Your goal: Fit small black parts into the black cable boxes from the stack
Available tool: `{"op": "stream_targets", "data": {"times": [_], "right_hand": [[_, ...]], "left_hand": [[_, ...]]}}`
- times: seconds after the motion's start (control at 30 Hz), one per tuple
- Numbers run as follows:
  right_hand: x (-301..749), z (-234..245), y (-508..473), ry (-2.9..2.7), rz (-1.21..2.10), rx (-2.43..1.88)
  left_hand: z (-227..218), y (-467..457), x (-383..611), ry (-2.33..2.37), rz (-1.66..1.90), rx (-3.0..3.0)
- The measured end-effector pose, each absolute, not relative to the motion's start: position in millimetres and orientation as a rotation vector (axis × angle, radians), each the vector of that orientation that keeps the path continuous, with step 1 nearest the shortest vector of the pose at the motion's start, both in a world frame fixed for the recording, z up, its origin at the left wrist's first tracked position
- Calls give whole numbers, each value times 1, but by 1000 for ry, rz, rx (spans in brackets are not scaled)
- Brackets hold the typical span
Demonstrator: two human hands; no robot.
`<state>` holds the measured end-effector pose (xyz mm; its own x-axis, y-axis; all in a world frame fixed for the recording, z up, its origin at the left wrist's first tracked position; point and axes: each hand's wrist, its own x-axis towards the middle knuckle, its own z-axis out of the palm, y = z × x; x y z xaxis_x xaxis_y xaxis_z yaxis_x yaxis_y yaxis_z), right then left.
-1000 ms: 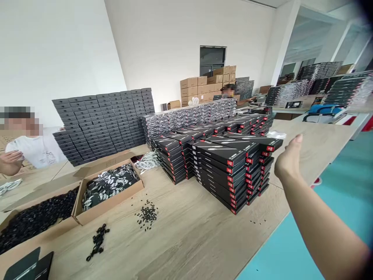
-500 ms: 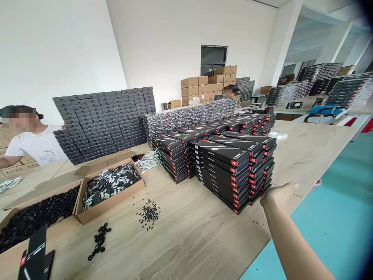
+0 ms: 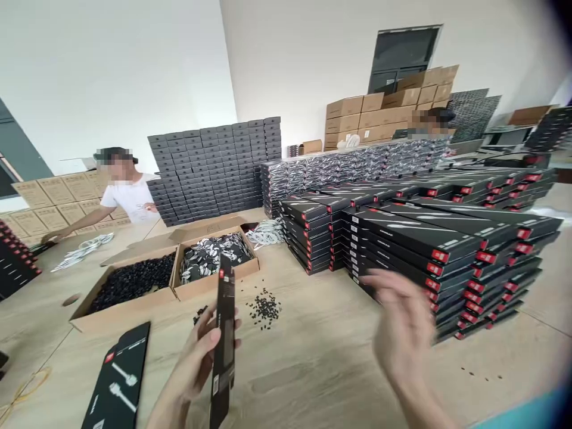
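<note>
My left hand (image 3: 192,357) grips a slim black box (image 3: 224,339) with a red label, held upright and edge-on above the table. My right hand (image 3: 402,328), slightly blurred, is in the air in front of a stack of black cable boxes (image 3: 420,238); its fingers are stretched out and hold nothing. At the lower left a flat black package (image 3: 118,381) with a picture of white cable plugs lies on the table. Behind my left hand, black loops (image 3: 199,313) partly show. A scatter of tiny black pieces (image 3: 264,308) lies between my hands.
One open carton (image 3: 125,317) holds small black parts; another carton (image 3: 245,275) holds flat black-and-white pieces. Behind them rise grey boxes (image 3: 214,167) and plastic-wrapped boxes (image 3: 339,167). A co-worker (image 3: 136,196) is across the table at left. White cables (image 3: 268,232) lie near the wrapped boxes.
The view has turned left. My left hand has come into view with the slim black box. My right hand has moved from the stack's right side to its front left.
</note>
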<state>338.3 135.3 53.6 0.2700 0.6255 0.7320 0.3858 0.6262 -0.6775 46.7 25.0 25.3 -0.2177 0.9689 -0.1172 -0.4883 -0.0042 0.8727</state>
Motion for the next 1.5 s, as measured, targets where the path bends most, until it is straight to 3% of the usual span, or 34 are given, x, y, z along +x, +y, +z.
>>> {"op": "stream_targets", "data": {"times": [0.1,0.17,0.43,0.83,1.13,1.33,1.5], "right_hand": [[269,44,116,-1723,937,-842],[237,35,117,-1783,1153,-808],[210,34,144,-1755,1229,-777],[209,-4,146,-1243,1738,-706],[197,-21,108,-1435,2129,-658],[198,-22,93,-1640,2034,-739],[211,-5,90,-2099,1332,-757]], "left_hand": [[16,38,57,907,1484,657],[6,39,62,877,1438,688],[-14,35,72,898,1403,729],[-11,45,90,1279,1593,564],[-15,45,72,1339,1858,275],[-16,49,61,1350,1960,255],[-14,54,63,1391,1962,383]]}}
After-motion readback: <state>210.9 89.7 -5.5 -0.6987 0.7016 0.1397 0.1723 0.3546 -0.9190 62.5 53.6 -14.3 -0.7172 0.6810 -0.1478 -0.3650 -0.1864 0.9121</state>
